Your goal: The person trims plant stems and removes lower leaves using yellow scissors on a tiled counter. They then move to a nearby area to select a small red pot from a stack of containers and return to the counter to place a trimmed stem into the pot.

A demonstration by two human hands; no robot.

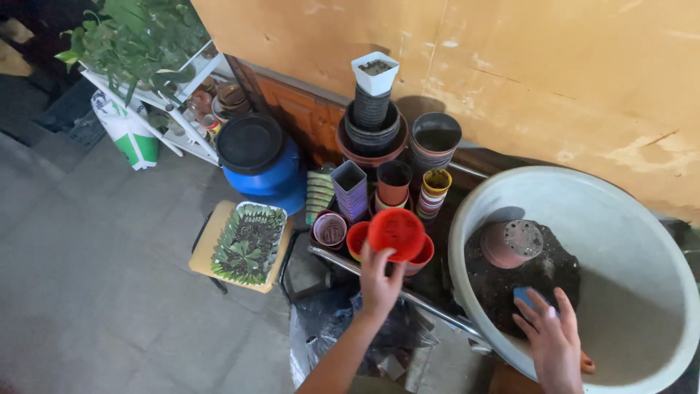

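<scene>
My left hand grips a small orange-red plastic pot by its rim, holding it tilted over a cluster of stacked pots. My right hand reaches into a large pale basin and rests on the dark soil, fingers curled around a small blue object that is partly hidden. An upturned reddish-brown pot sits on the soil just beyond that hand.
Stacks of small pots in purple, red, yellow and black stand against the orange wall. A blue drum with a black lid, a tray of succulents on a stool, a white plant shelf and a metal rail are nearby.
</scene>
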